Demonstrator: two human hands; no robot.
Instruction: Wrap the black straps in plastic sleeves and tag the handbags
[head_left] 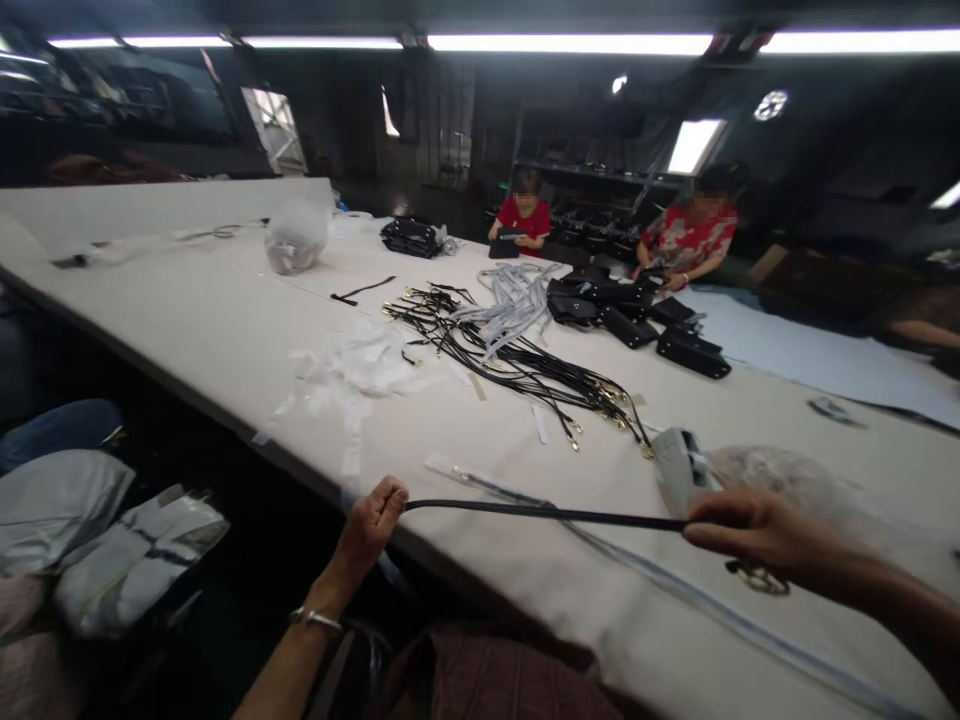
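Observation:
A thin black strap [540, 513] runs taut between my two hands just above the near edge of the long white table [225, 320]. My left hand [371, 527] is closed in a fist round the strap's left end, at the table's edge. My right hand [750, 530] pinches the right end, and a gold metal clasp [759, 578] hangs below it. A clear plastic sleeve [517, 497] lies on the table under the strap. Beside my right hand sit a grey-white tool [675, 465] and a crumpled clear bag [780, 475].
A pile of black straps with gold clasps [525, 365] lies mid-table, with grey straps [517, 295], torn plastic wrappers [360, 365] and black bags [637, 320] around it. Two people [525, 215] [694, 235] work at the far side. Silver bags [112, 550] lie at lower left.

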